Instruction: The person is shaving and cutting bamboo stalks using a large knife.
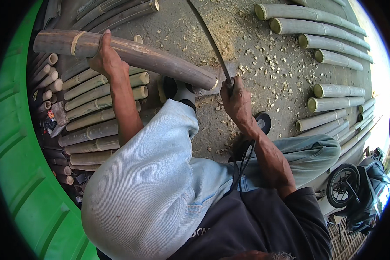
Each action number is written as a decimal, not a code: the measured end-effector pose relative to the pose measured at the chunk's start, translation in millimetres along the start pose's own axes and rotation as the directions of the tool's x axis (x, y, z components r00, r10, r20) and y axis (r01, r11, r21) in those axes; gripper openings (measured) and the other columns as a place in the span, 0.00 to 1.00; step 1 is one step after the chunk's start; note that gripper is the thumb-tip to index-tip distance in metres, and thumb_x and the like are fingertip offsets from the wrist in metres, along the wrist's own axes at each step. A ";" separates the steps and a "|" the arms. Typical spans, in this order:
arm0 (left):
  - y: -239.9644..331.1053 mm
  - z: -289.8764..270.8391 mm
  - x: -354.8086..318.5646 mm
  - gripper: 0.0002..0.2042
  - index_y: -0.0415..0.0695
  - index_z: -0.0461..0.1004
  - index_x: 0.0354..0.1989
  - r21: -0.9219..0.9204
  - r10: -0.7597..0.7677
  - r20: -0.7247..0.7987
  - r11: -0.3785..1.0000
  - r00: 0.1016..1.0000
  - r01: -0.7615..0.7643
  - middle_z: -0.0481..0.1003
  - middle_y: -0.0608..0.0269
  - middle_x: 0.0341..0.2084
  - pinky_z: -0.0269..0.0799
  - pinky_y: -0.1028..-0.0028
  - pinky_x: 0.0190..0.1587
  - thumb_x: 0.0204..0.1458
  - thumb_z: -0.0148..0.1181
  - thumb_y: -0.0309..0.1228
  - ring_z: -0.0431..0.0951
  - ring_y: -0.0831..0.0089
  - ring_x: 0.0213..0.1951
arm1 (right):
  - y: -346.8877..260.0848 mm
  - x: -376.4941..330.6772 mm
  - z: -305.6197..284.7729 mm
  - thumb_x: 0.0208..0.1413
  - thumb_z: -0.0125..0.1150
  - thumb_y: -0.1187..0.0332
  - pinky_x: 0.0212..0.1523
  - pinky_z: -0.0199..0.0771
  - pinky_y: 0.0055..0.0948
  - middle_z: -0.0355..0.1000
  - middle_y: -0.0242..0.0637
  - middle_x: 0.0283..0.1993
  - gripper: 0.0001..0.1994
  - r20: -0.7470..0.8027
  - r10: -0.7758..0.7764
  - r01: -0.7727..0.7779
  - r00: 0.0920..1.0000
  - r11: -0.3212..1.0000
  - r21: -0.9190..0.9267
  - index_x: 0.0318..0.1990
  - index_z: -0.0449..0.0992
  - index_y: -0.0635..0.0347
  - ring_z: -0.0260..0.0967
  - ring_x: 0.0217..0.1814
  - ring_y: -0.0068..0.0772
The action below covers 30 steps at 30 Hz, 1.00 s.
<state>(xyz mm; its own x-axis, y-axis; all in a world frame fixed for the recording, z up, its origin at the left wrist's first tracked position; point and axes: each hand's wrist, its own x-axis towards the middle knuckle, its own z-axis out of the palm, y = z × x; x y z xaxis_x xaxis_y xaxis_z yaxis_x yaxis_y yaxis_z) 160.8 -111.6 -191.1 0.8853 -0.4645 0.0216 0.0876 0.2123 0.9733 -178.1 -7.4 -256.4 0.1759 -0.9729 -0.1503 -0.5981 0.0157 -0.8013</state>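
A thick grey-brown bamboo section [160,60] slants across the upper left, its pale cut end pointing right. My left hand [108,58] is wrapped round it beside a light node ring, with the thumb on top. The cut end lies over a flat wooden block [225,69] on the ground, close to my foot. My right hand [237,99] is closed round the dark handle of a long, narrow machete-like blade [208,34]. That blade points away from me, past the bamboo's end and apart from it; its tip runs out of view.
Cut bamboo pieces [106,91] are stacked at left, and more bamboo lengths [318,28] lie along the right. Pale chips [268,73] and sawdust [219,37] cover the ground ahead. A green corrugated panel [17,151] borders the left; a motorbike [360,186] stands at lower right.
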 end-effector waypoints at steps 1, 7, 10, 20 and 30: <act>0.3 -4.4 2.6 0.25 0.23 0.71 0.53 0.009 0.000 -0.005 1.000 1.000 0.000 0.76 0.44 0.50 0.77 0.62 0.52 0.47 0.72 0.20 0.79 0.60 0.49 | -6.4 1.4 -1.4 0.59 0.62 0.70 0.25 0.73 0.49 0.73 0.55 0.22 0.13 -0.071 -0.050 0.052 0.996 0.998 0.032 0.42 0.66 0.68 0.76 0.25 0.60; -12.9 0.4 4.7 0.27 0.24 0.68 0.55 -0.023 -0.020 -0.035 1.000 0.999 0.020 0.76 0.47 0.47 0.78 0.63 0.51 0.47 0.71 0.21 0.79 0.59 0.46 | 82.1 -16.3 28.6 0.60 0.59 0.66 0.30 0.71 0.53 0.73 0.62 0.26 0.14 0.137 0.142 -0.128 0.980 0.986 -0.109 0.39 0.67 0.70 0.73 0.29 0.69; -7.4 -10.1 4.3 0.26 0.26 0.69 0.53 -0.037 -0.092 0.004 0.995 0.996 0.092 0.76 0.50 0.44 0.79 0.63 0.49 0.47 0.71 0.23 0.79 0.60 0.44 | 64.9 -9.8 20.7 0.61 0.59 0.67 0.27 0.71 0.50 0.73 0.59 0.25 0.12 0.149 0.077 -0.054 0.986 0.986 -0.157 0.39 0.67 0.69 0.74 0.27 0.64; -17.1 -14.0 -2.4 0.20 0.37 0.72 0.49 -0.100 -0.073 0.187 0.991 0.980 0.093 0.74 0.53 0.40 0.79 0.59 0.48 0.52 0.68 0.34 0.78 0.61 0.43 | 81.0 -3.6 29.2 0.60 0.62 0.69 0.25 0.73 0.49 0.73 0.59 0.24 0.12 0.080 0.059 -0.035 0.995 0.962 -0.269 0.40 0.66 0.69 0.76 0.27 0.61; -0.7 -26.5 -0.7 0.20 0.34 0.70 0.47 -0.162 -0.122 0.386 0.967 0.915 0.197 0.74 0.51 0.39 0.74 0.57 0.53 0.54 0.62 0.38 0.77 0.58 0.43 | 15.7 6.3 6.2 0.61 0.59 0.73 0.22 0.68 0.45 0.72 0.55 0.22 0.08 -0.177 -0.133 0.146 0.975 0.987 0.065 0.40 0.67 0.67 0.76 0.23 0.56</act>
<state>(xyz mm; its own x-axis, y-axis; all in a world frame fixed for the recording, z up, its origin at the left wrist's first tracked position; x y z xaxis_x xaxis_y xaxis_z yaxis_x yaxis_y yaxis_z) 172.2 -88.7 -197.8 0.6229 -0.7823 -0.0105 0.3330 0.2530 0.9083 -181.6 -11.8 -273.5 0.1128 -0.9917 0.0624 -0.5137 -0.1120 -0.8506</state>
